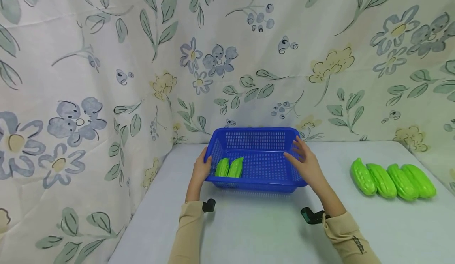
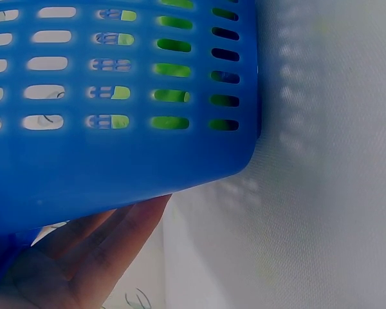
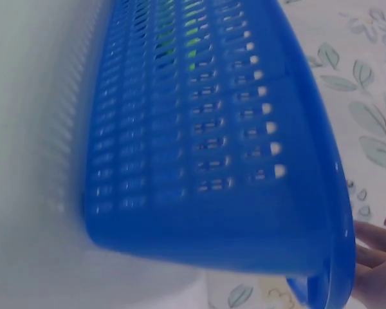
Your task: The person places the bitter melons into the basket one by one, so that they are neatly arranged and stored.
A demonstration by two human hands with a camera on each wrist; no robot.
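A blue plastic basket (image 1: 263,182) with slotted walls stands toward the back of the table. Two bright green bitter gourds (image 1: 235,168) lie side by side at its left end. My left hand (image 1: 201,167) grips the basket's left rim; in the left wrist view its fingers (image 2: 119,248) press against the outer wall. At the right rim is my right hand (image 1: 307,165), its fingers spread and the thumb reaching over the basket's inside. The right wrist view shows only part of that hand (image 3: 381,267), beyond the rim.
Several more bitter gourds (image 1: 392,181) lie in a row on the white table (image 1: 256,228), right of the basket. A floral curtain (image 1: 249,58) hangs behind the table and along its left side. Dark wrist devices (image 1: 313,216) sit by both sleeves.
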